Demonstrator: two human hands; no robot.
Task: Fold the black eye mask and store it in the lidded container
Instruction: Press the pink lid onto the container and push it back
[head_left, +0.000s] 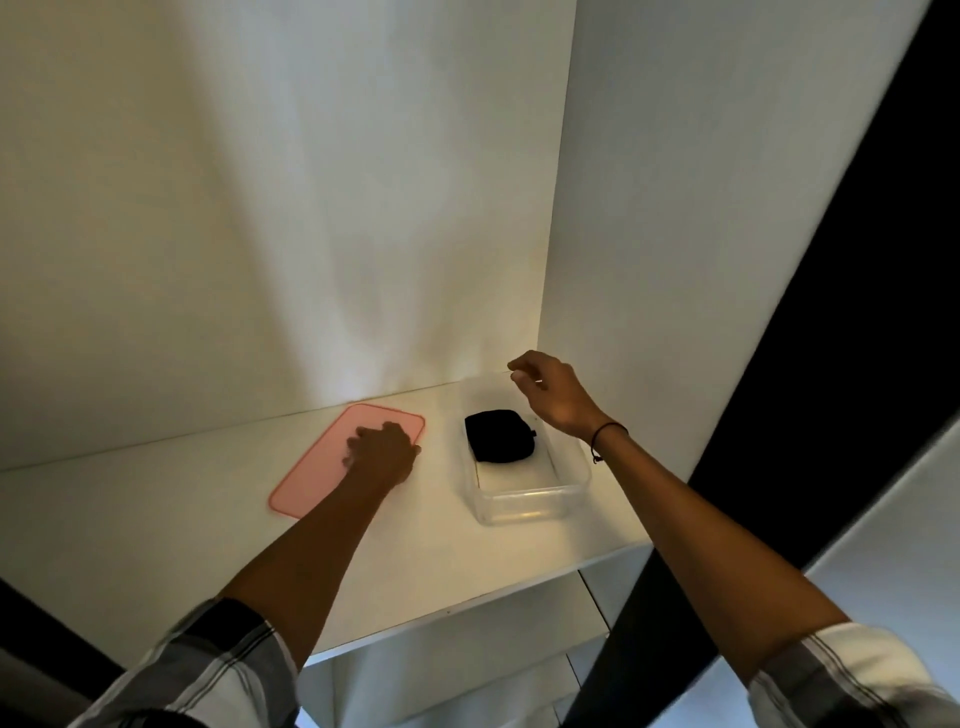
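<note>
On the white shelf (208, 509), the folded black eye mask (500, 435) lies inside the clear container (524, 504), just below the loosely curled, empty right hand (550, 397). Left hand (382, 452) rests fingers-down on the pink lid (322, 467) beside it.

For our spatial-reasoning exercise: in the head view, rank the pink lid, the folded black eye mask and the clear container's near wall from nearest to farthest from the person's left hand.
1. Pink lid: directly under the left hand, on the shelf's left side.
2. Black eye mask: to the right, inside the clear container.
3. Container's near wall: farther right and toward the shelf's front edge, though close to the mask in rank.
</note>
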